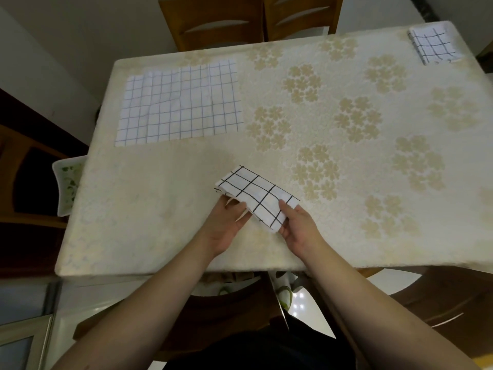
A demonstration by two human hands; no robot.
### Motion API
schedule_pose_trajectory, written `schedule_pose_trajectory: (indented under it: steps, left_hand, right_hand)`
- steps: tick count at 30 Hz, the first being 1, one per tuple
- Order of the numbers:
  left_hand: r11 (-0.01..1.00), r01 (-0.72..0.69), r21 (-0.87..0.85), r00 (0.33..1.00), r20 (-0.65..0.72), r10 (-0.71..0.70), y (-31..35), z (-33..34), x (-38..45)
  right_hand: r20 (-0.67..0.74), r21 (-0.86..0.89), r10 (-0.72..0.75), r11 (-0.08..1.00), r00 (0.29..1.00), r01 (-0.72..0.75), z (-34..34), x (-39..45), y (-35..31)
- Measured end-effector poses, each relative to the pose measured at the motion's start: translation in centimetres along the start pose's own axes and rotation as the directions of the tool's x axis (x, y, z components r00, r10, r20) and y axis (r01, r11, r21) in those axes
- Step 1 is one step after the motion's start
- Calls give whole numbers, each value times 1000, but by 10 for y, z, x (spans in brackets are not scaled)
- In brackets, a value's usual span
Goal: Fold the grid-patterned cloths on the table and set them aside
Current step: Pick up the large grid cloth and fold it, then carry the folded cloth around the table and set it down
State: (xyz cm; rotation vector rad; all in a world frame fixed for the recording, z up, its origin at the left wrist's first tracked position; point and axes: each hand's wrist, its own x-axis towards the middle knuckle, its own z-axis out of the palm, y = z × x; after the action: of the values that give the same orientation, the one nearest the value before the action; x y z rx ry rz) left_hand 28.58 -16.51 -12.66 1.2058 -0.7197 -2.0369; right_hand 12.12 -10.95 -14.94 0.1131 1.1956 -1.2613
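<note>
Head view | L hand (226,225) + R hand (298,225) pinch folded cloth (257,194) near edges | risk: layers slip, fold opens w/ loose grip

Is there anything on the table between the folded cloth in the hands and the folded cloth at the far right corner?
Nothing visible. Between the black-grid folded cloth in both hands and the small folded grid cloth at the far right corner lies only bare floral tablecloth. The flat blue-grid cloth lies off to the left.
</note>
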Motion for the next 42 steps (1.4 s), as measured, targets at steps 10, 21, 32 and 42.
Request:
schedule_pose_trajectory:
  steps: [10,21,32,42]
  left_hand:
    - [949,193,249,980,-102,-172,31,-16,0]
    - [829,150,539,987,-132,-93,14,-11,-26]
    - [864,135,485,991,-49,-127,10,-43,-77]
    - [841,-33,540,990,135,-47,20,-58,-154]
  right_hand:
    - [145,-468,-109,868,983,165,-34,-12,-39]
    - [-52,-651,-220,747,974,134,-56,-28,-31]
    - [-87,-541,-360,800,929,260,-43,-97,14]
    - [-243,-457,-408,848,880,267,-39,-209,82]
